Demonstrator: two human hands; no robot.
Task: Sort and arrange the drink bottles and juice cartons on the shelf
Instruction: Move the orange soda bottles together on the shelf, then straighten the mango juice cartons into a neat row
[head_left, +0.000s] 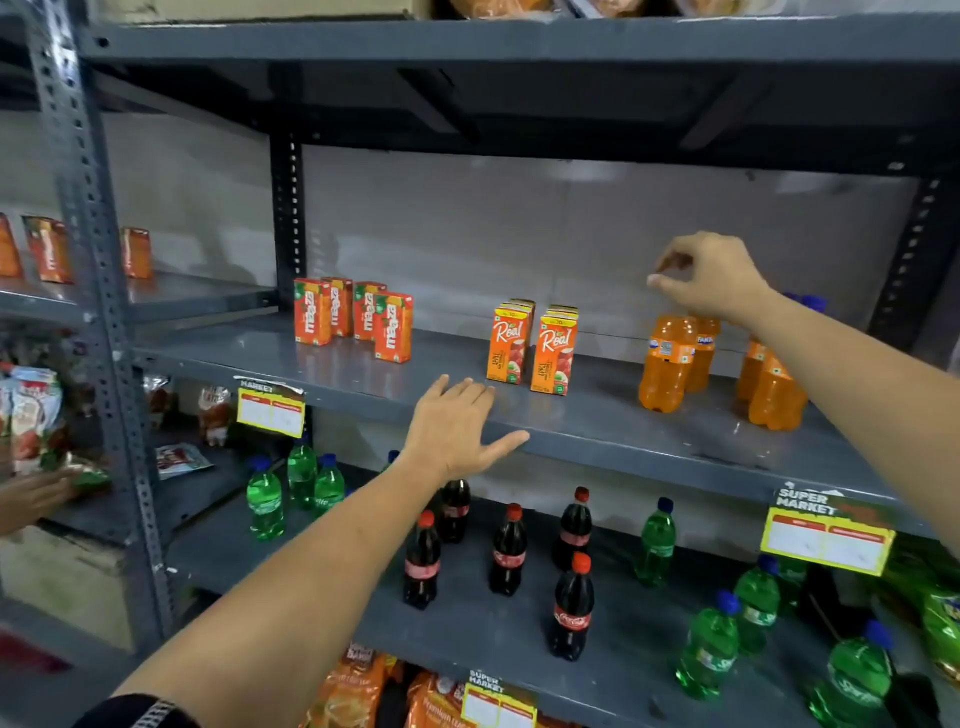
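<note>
On the middle grey shelf (322, 371) stand several orange Maaza cartons (353, 319) at the left, several Real apple cartons (532, 348) in the centre and several orange Fanta bottles (667, 364) at the right. My left hand (457, 426) lies flat and open on the shelf's front edge, just left of the Real cartons. My right hand (706, 275) hovers above the Fanta bottles, fingers loosely curled, holding nothing. On the shelf below, Coca-Cola bottles (571, 608) and green Sprite bottles (709, 649) stand mixed together.
Yellow price tags (826, 540) hang from the shelf edges. A grey upright post (104, 322) divides this rack from another at the left, with snack packets (31, 415) and more cartons. Another person's hand (31, 499) shows at the far left. Orange packets (353, 691) fill the bottom shelf.
</note>
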